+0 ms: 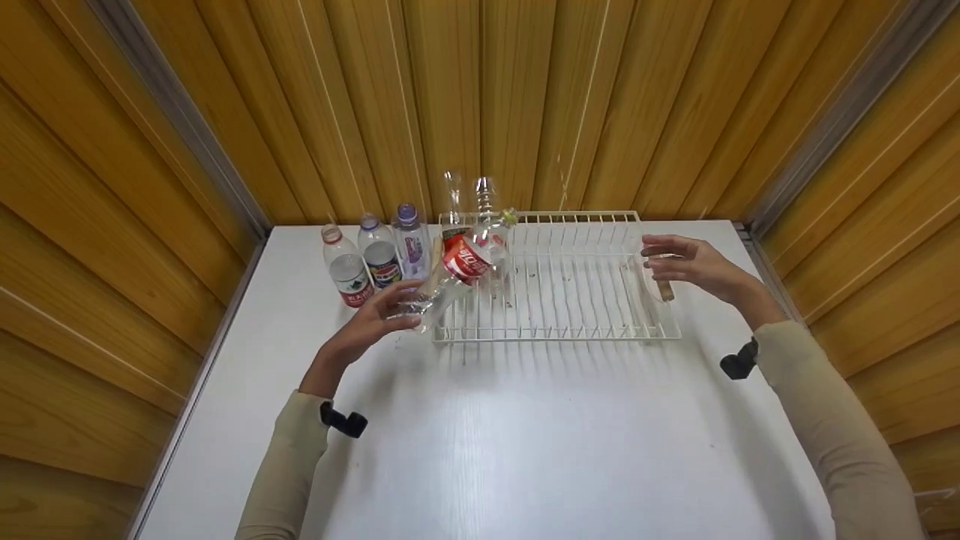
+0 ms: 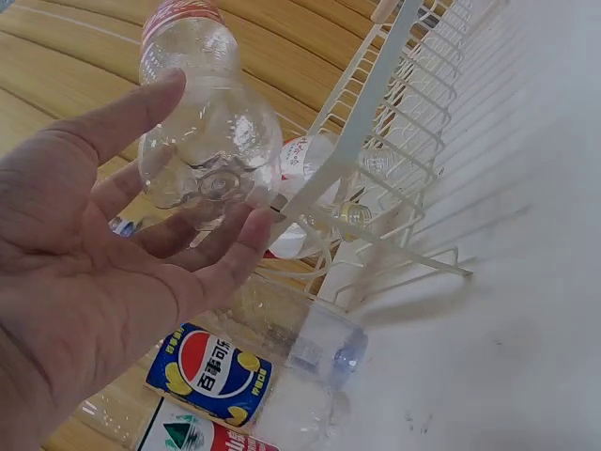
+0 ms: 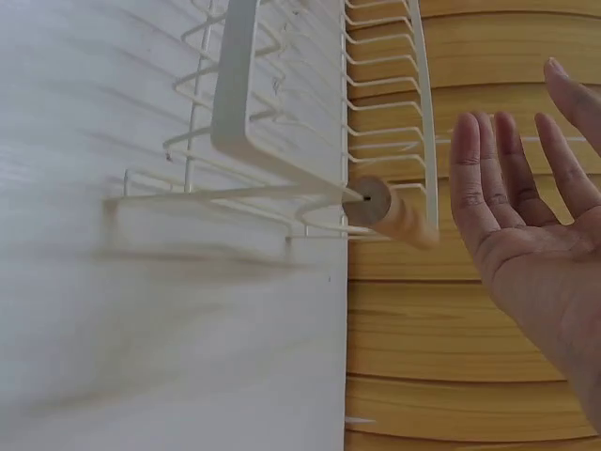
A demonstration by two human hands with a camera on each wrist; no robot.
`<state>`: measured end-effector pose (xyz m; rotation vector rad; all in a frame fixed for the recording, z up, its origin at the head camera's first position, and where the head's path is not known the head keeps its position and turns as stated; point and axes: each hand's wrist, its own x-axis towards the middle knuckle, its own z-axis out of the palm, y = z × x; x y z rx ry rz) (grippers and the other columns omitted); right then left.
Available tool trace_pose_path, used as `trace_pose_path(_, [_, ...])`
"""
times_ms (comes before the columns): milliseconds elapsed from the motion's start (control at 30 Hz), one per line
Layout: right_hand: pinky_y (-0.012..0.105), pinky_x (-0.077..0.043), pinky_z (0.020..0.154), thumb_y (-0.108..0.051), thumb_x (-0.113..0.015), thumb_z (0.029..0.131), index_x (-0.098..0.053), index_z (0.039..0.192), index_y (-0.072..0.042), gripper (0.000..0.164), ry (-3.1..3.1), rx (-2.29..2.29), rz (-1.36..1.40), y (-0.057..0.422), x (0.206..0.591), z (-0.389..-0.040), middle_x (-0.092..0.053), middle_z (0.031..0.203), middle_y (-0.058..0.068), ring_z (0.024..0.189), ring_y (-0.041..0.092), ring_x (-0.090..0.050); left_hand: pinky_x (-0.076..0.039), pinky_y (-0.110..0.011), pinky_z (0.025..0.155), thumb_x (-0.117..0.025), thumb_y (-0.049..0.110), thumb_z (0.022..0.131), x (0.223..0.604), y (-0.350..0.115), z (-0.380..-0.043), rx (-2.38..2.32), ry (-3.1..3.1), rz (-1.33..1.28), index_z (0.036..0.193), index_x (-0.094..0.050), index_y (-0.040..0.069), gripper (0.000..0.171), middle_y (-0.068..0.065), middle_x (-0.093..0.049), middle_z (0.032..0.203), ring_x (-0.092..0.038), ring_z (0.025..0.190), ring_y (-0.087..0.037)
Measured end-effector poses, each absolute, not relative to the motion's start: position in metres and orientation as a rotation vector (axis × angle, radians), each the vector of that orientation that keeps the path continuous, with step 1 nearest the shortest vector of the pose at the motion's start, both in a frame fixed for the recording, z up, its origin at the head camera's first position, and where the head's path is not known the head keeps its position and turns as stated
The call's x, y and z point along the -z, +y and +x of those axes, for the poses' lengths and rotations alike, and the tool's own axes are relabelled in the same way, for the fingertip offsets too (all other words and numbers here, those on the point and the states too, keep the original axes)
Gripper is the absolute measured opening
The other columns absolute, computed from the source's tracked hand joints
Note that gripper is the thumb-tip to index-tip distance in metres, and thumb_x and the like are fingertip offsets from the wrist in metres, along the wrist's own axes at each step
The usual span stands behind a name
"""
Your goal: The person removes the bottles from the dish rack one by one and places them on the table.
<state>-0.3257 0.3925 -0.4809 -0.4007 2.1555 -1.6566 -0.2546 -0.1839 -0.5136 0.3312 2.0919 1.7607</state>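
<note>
My left hand (image 1: 367, 322) holds a clear plastic bottle (image 1: 466, 261) with a red label by its base. The bottle tilts, its neck pointing up and right over the left end of a white wire dish rack (image 1: 555, 340). In the left wrist view, thumb and fingers curve round the bottle's lower part (image 2: 221, 150). Other clear bottles (image 1: 454, 234) stand at the rack's left end, partly hidden behind the held one. Beside the rack's right end, my right hand (image 1: 694, 266) is raised with relaxed fingers, near the wooden handle (image 3: 404, 218), holding nothing.
Left of the rack stand a red-necked bottle (image 1: 349, 276), a bottle with a dark blue label (image 1: 383, 262) and a purple-capped bottle (image 1: 412, 244). The white table (image 1: 480, 442) backs onto a yellow wood-look panel wall (image 1: 517, 97), with similar panels on both sides.
</note>
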Motion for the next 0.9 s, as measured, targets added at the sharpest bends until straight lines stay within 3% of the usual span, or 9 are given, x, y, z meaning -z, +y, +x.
trace_pose_path(200, [0.023,-0.056,0.096,-0.008,-0.061,0.102,-0.038,0.154,0.001,0.058,2.158,1.659,-0.369,0.405,0.488,-0.324,-0.063,0.130,-0.010,0.113,0.004,-0.068,-0.052,-0.045,0.106,-0.077,0.012,0.090,0.527,-0.194,-0.253,-1.890,2.047,0.212,0.153,-0.044,0.020,0.071,-0.015,-0.050,0.151,-0.050,0.140,-0.035])
trace_pose_path(367, [0.023,-0.056,0.095,-0.012,-0.063,0.101,-0.038,0.153,0.003,0.060,2.195,1.628,-0.360,0.408,0.493,-0.325,-0.064,0.130,-0.010,0.113,0.005,-0.069,-0.055,-0.043,0.102,-0.079,0.006,0.086,0.537,-0.199,-0.252,-1.937,2.024,0.205,0.155,-0.041,0.018,0.079,-0.017,-0.048,0.148,-0.046,0.142,-0.043])
trace_pose_path(467, [0.023,-0.056,0.095,-0.016,-0.065,0.101,-0.037,0.153,0.003,0.062,2.232,1.586,-0.343,0.409,0.494,-0.325,-0.063,0.134,-0.003,0.112,0.005,-0.069,-0.055,-0.042,0.101,-0.080,0.004,0.085,0.542,-0.203,-0.250,-1.956,2.019,0.211,0.157,-0.037,0.015,0.085,-0.017,-0.045,0.150,-0.044,0.143,-0.044])
trace_pose_path(667, [0.021,-0.056,0.094,-0.021,-0.065,0.101,-0.037,0.154,0.003,0.064,2.290,1.534,-0.329,0.413,0.497,-0.325,-0.050,0.148,0.024,0.115,0.002,-0.066,-0.051,-0.042,0.107,-0.081,0.003,0.083,0.549,-0.214,-0.244,-1.978,2.090,0.083,0.152,-0.041,0.014,0.080,-0.015,-0.042,0.153,-0.045,0.143,-0.035])
trace_pose_path(900, [0.019,-0.055,0.094,-0.024,-0.065,0.101,-0.038,0.153,0.004,0.065,2.344,1.532,-0.291,0.423,0.502,-0.324,-0.045,0.151,0.027,0.115,0.002,-0.064,-0.041,-0.050,0.117,-0.082,0.006,0.083,0.554,-0.228,-0.236,-1.973,2.208,-0.089,0.156,-0.034,0.015,0.088,-0.014,-0.039,0.157,-0.042,0.146,-0.036])
